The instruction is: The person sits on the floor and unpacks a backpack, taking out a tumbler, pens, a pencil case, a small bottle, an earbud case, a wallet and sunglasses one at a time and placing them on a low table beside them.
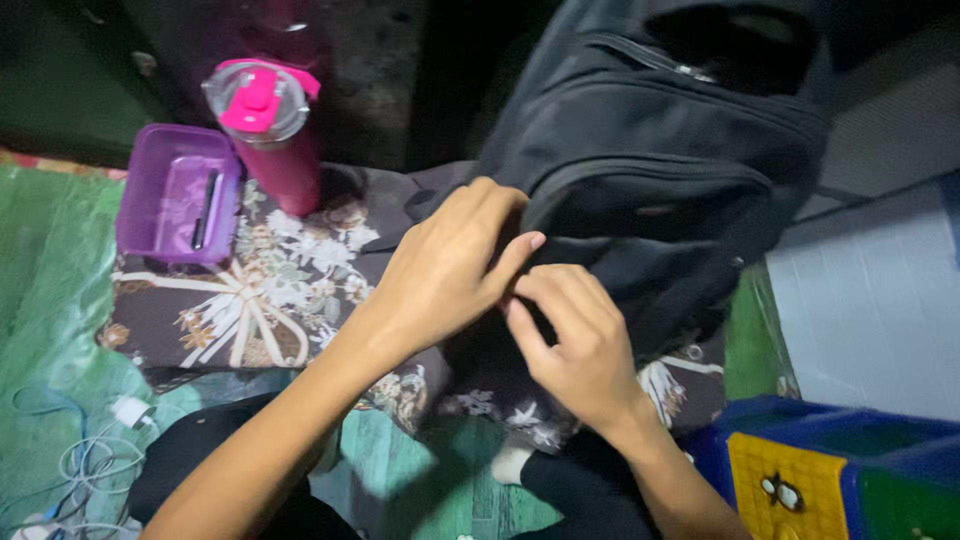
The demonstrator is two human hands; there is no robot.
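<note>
- Head view is looking down on both hands meeting at the lower front of a black backpack, which is standing tilted and filling the frame from about 12 to 2 o'clock.
- Left hand is coming in from 7 o'clock, its fingers curled over the bag's lower front panel and its thumb pressing toward the right hand; the fingers are nearly closed, pinching at fabric or a small part that I cannot make out.
- Right hand is rising from 5 o'clock, fingers bunched and bent inward, meeting the left thumb at the frame's centre; what lies between its fingertips is hidden.
- Relation that matters: the backpack is lying up and toward 1 o'clock from both sets of fingers, its long axis running from the pinch point up to the top right. The curved zip seams are arching across that axis just above the left knuckles.
- Both hands are touching the bag; the left is reaching further onto its body, the right is staying at its bottom edge.
- Under the bag a dark floral cloth is spreading toward 9 o'clock.
- On that cloth, at 10 o'clock and well apart from the hands, a pink bottle is standing upright just beside a purple box holding a dark pen.
- White cables are lying at 8 o'clock, and a blue and yellow crate is sitting at 4 o'clock.
</note>
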